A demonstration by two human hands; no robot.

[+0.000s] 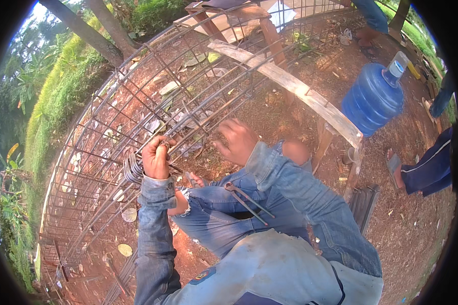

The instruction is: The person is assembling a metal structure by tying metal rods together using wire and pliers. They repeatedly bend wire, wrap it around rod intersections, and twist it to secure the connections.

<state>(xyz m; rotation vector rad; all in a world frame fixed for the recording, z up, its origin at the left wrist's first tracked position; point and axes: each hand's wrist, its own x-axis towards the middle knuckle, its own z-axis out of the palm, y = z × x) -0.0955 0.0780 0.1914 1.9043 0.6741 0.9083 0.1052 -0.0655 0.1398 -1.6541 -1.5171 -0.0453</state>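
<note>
A long cage of thin steel bars (196, 94) runs diagonally in front of me. My left hand (156, 158) is closed at one of its long rods; the fingers hide the exact spot of contact. Right beside that wrist hangs a bundle of bent steel rings (133, 168) on the rods. My right hand (236, 141) is raised to the right of the cage, its fingers loosely curled, thumb apart, with nothing visible in them. A pair of pincers (247, 202) lies across my lap on my jeans.
A rough wooden plank (290, 86) slopes from the cage toward a large blue water bottle (374, 96) on the right. Another person's sandaled foot (394, 168) stands near it. Dry leaves (129, 214) litter the red soil. Dark metal bars (364, 206) lie by my right arm.
</note>
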